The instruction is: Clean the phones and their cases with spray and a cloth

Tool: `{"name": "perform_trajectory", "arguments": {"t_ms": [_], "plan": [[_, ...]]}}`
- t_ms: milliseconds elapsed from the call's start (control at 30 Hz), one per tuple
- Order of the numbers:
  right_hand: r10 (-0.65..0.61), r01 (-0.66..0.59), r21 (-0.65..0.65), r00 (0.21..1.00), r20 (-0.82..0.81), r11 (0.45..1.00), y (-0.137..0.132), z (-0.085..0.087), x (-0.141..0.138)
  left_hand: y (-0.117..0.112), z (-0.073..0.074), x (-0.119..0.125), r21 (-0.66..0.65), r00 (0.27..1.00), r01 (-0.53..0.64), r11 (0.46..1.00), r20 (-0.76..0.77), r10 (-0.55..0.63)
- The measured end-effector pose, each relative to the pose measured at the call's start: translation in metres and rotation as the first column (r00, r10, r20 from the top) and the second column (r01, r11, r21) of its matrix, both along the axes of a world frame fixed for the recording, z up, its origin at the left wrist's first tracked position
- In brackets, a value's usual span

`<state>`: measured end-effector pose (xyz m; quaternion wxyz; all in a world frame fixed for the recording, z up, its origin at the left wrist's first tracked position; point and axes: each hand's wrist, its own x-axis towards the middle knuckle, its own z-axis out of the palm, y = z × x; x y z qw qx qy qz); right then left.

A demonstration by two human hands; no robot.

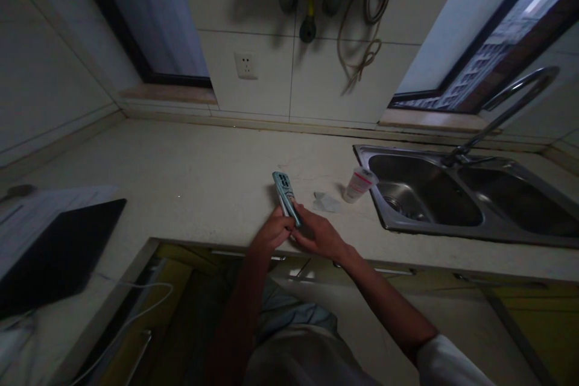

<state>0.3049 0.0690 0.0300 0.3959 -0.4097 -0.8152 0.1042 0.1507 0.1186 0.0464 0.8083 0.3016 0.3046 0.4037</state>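
Note:
Near the counter's front edge, both hands hold a phone (284,188) with a teal back and dark camera circles at its upper end. The phone is tilted, with its back turned up and toward the right. A pale strip shows along its left side; I cannot tell whether this is the phone's edge or a separate layer. My left hand (274,229) is closed round the lower left side. My right hand (320,234) grips the lower right side, its fingers partly hidden. Just right of the phone lies a crumpled, greyish scrap (326,202), beside a clear cup with red markings (359,184).
A double steel sink (384,217) with a curved tap (486,117) is set into the pale counter (194,181) at right. At left lie a dark flat panel (67,253), papers (85,195) and a white cable (149,285). Pipes and a socket (245,65) are on the wall.

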Motion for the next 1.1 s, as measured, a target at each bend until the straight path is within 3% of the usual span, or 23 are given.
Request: {"name": "perform_trajectory", "arguments": {"t_ms": [167, 300, 400, 467, 500, 567, 667, 733, 767, 833, 900, 967, 1033, 1100], "plan": [[0.021, -0.025, 0.044, 0.995, 0.095, 0.999, 0.004, -0.008, 0.014, -0.001, 0.003, -0.008, -0.014, 0.996, 0.085, 0.996, -0.01, -0.085], [-0.036, 0.036, 0.003, 0.992, 0.121, 0.999, 0.013, 0.002, 0.033, 0.001, 0.003, -0.012, -0.109, 0.997, 0.075, 0.991, -0.003, -0.075], [-0.125, 0.128, -0.074, 0.991, 0.043, 0.989, 0.022, 0.017, 0.047, -0.002, -0.002, -0.014, -0.145, 0.987, 0.151, 0.978, 0.07, -0.142], [-0.227, 0.206, -0.174, 0.967, -0.115, 0.963, 0.028, 0.024, 0.052, -0.005, -0.007, -0.015, -0.143, 0.981, 0.18, 0.973, 0.092, -0.168], [-0.298, 0.241, -0.243, 0.924, -0.238, 0.94, 0.03, 0.026, 0.054, -0.006, -0.01, -0.016, -0.141, 0.983, 0.171, 0.975, 0.088, -0.16], [-0.436, 0.239, -0.406, 0.74, -0.512, 0.882, 0.036, 0.025, 0.053, -0.008, -0.013, -0.018, -0.141, 0.991, 0.124, 0.982, 0.073, -0.115], [-0.538, 0.01, -0.576, 0.37, -0.757, 0.817, 0.045, 0.019, 0.045, -0.01, -0.009, -0.024, -0.153, 0.996, 0.058, 0.987, 0.077, -0.047], [-0.557, -0.178, -0.595, 0.221, -0.8, 0.784, 0.049, 0.015, 0.034, -0.01, -0.002, -0.029, -0.152, 0.996, 0.039, 0.988, 0.086, -0.026], [-0.553, -0.263, -0.583, 0.184, -0.813, 0.769, 0.05, 0.014, 0.028, -0.009, 0.002, -0.031, -0.143, 0.996, 0.036, 0.989, 0.085, -0.024], [-0.517, -0.43, -0.543, 0.189, -0.835, 0.721, 0.051, 0.015, 0.013, -0.007, 0.008, -0.034, -0.123, 0.997, 0.028, 0.992, 0.073, -0.019], [-0.465, -0.57, -0.53, 0.271, -0.843, 0.628, 0.052, 0.018, 0.003, -0.005, 0.011, -0.036, -0.125, 0.999, 0.003, 0.992, 0.044, 0.003], [-0.451, -0.617, -0.578, 0.371, -0.812, 0.533, 0.054, 0.019, 0.0, -0.002, 0.009, -0.036, -0.145, 0.998, -0.055, 0.988, -0.023, 0.053], [-0.477, -0.536, -0.66, 0.456, -0.751, 0.527, 0.055, 0.018, 0.008, -0.001, 0.003, -0.037, -0.131, 0.984, -0.129, 0.983, -0.14, 0.11], [-0.496, -0.374, -0.717, 0.533, -0.685, 0.589, 0.055, 0.015, 0.025, -0.001, -0.004, -0.039, -0.038, 0.947, -0.19, 0.981, -0.272, 0.173]]}}
